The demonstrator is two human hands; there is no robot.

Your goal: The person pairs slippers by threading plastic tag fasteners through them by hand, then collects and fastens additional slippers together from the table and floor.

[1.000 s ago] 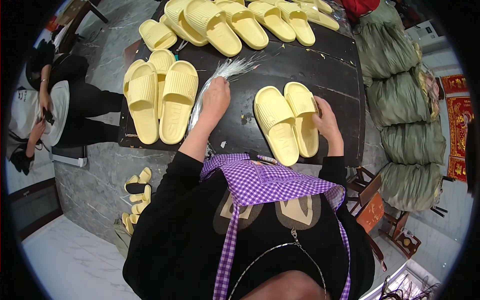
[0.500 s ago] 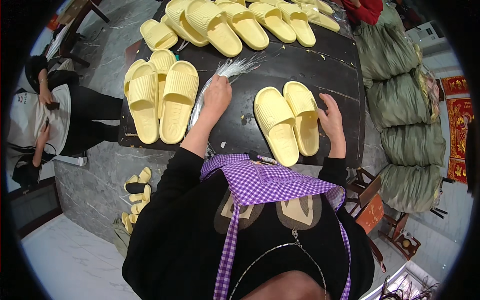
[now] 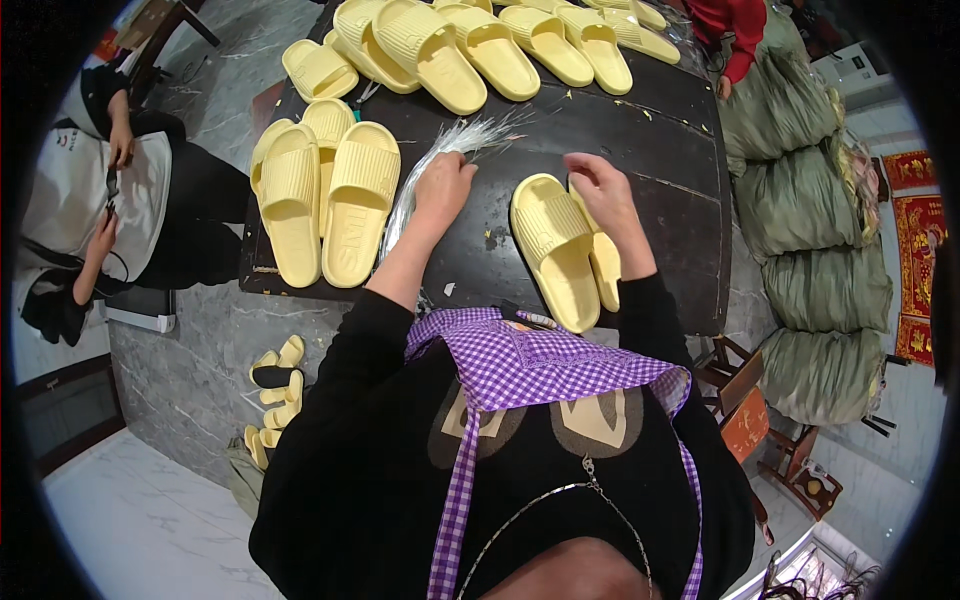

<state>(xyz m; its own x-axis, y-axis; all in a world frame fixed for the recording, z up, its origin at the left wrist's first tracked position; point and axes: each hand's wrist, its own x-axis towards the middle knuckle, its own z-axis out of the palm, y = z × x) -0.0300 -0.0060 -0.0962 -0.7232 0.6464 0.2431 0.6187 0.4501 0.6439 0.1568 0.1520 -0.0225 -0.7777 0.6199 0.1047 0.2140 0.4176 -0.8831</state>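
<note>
A bundle of thin whitish plastic strands (image 3: 402, 205) lies on the dark table. My left hand (image 3: 440, 190) rests on it, fingers closed around the strands near their frayed far end. A pair of yellow ribbed slide slippers stands to the right, toes away from me: the left slipper (image 3: 556, 255) shows fully, while the right slipper (image 3: 606, 268) is partly covered. Over that one's toe end hovers my right hand (image 3: 605, 200), its fingers bent but apart from the thumb, with nothing visible in it.
More yellow slippers (image 3: 360, 200) stand left of the strands, and several (image 3: 490, 55) line the table's (image 3: 670, 230) far edge. A person (image 3: 120, 180) stands at left; a red sleeve (image 3: 745, 40) shows at far right. Green sacks (image 3: 820, 290) are stacked beside the table.
My right hand has moved left and away from me, from beside the right slipper to over its toe end. The left hand stays at the strands.
</note>
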